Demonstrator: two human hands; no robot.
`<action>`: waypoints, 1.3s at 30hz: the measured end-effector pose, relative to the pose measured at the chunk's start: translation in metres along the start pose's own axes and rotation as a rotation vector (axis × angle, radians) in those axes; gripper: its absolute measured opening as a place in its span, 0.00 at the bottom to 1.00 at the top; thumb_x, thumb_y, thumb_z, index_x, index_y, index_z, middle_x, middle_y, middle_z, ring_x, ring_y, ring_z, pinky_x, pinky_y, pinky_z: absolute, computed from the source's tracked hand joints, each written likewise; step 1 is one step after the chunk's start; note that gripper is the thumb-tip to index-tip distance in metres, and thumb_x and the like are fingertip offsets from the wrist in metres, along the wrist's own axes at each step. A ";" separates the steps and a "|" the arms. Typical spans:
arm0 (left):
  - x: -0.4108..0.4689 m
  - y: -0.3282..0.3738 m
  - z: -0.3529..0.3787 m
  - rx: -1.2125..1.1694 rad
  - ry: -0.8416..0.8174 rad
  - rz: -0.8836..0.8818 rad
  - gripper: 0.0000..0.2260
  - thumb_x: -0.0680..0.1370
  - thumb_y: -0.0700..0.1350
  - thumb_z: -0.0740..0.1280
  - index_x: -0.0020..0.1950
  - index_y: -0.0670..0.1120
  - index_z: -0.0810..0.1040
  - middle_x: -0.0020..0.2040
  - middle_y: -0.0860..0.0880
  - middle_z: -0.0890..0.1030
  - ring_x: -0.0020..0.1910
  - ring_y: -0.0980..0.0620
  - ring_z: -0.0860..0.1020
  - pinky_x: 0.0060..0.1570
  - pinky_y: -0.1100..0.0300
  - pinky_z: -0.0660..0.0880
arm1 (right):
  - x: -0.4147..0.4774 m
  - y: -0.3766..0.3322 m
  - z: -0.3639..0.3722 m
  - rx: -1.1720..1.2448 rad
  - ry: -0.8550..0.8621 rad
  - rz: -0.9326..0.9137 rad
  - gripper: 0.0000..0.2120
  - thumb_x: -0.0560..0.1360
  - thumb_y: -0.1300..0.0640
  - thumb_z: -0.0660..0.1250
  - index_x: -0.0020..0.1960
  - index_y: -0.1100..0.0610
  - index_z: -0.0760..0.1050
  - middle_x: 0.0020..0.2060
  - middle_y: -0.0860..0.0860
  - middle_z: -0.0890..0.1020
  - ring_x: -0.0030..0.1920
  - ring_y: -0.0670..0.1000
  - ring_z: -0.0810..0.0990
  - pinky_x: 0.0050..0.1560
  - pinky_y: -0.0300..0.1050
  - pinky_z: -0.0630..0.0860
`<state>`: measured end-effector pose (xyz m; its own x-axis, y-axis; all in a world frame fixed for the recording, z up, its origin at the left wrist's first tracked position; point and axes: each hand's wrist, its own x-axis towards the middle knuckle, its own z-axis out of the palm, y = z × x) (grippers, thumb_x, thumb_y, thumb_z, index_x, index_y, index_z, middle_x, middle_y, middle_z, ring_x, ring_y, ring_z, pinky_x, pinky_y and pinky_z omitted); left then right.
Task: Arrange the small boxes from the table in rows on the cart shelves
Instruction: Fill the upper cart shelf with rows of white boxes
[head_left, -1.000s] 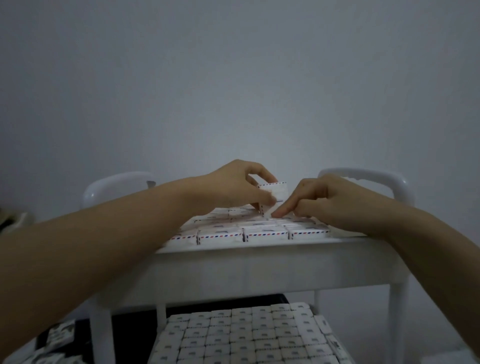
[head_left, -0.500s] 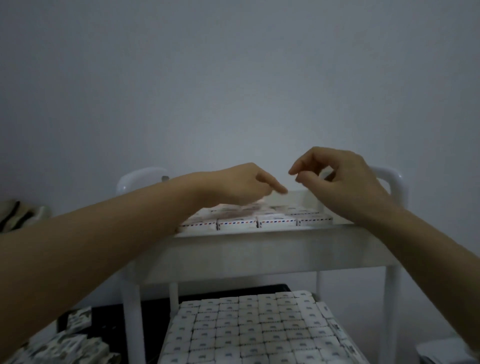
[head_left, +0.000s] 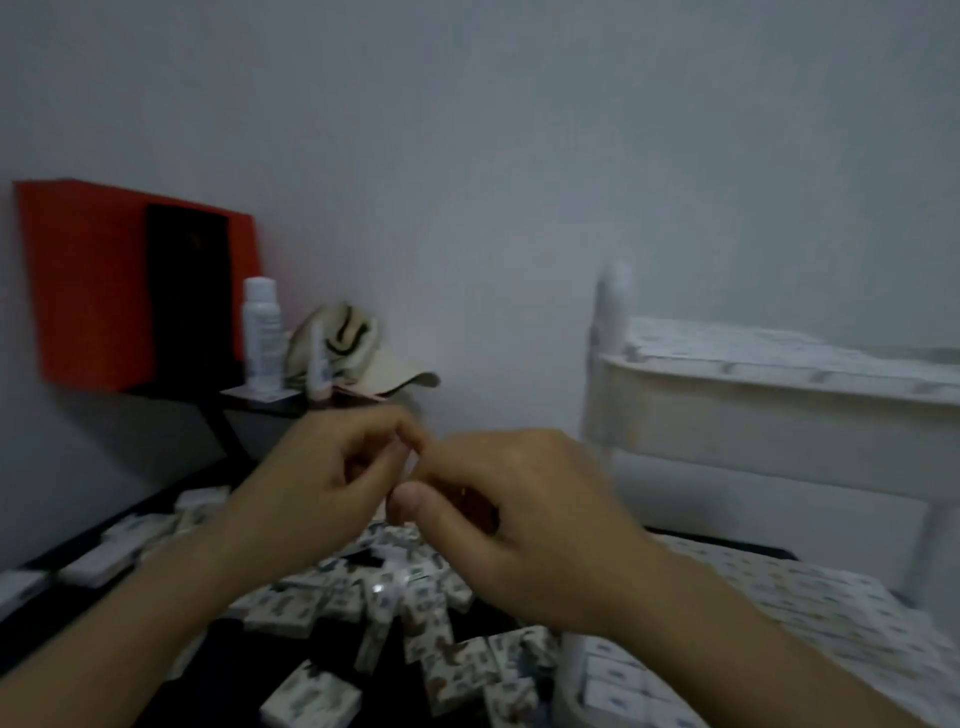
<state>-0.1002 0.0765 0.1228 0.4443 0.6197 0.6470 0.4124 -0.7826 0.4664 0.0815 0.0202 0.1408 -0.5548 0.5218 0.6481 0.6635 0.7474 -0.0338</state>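
White cart (head_left: 753, 415) is seen at right; small boxes (head_left: 753, 353) are set in rows on its top and lower shelves. Dark worktop (head_left: 332, 652) is covered with a loose pile of boxes (head_left: 415, 613). Left hand (head_left: 322, 483) and right hand (head_left: 519, 519) are held together above the pile, fingers curled, fingertips touching; anything gripped cannot be told through the blur. Red carton (head_left: 93, 291), cap (head_left: 358, 353) and white bottle (head_left: 262, 338) are seen behind.

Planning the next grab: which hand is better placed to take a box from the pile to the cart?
Probably right. The left hand and right hand both hover over the pile, but the right is nearer the cart, so its carry looks shorter.
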 end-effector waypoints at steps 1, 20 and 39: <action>-0.019 -0.026 -0.002 -0.009 0.013 -0.102 0.10 0.81 0.41 0.61 0.44 0.51 0.80 0.30 0.49 0.80 0.26 0.47 0.77 0.28 0.58 0.74 | 0.008 -0.002 0.022 -0.004 -0.062 0.013 0.11 0.80 0.45 0.59 0.45 0.47 0.76 0.35 0.46 0.78 0.33 0.47 0.75 0.32 0.50 0.73; -0.028 -0.330 0.023 0.352 -0.021 -0.471 0.10 0.80 0.44 0.61 0.61 0.51 0.74 0.58 0.51 0.75 0.57 0.51 0.74 0.54 0.55 0.73 | 0.111 0.199 0.301 -0.140 -0.520 0.700 0.17 0.80 0.59 0.58 0.67 0.52 0.72 0.62 0.56 0.72 0.61 0.58 0.73 0.58 0.46 0.71; -0.006 -0.363 0.062 0.135 -0.265 -0.530 0.19 0.75 0.51 0.71 0.65 0.55 0.73 0.61 0.52 0.74 0.61 0.53 0.73 0.60 0.56 0.72 | 0.111 0.206 0.322 0.117 -0.686 0.673 0.22 0.73 0.45 0.69 0.62 0.51 0.67 0.57 0.51 0.77 0.57 0.52 0.76 0.56 0.45 0.73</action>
<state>-0.2033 0.3605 -0.0870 0.3269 0.9302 0.1669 0.7212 -0.3597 0.5920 -0.0051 0.3648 -0.0388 -0.2737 0.9545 -0.1185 0.9158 0.2210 -0.3354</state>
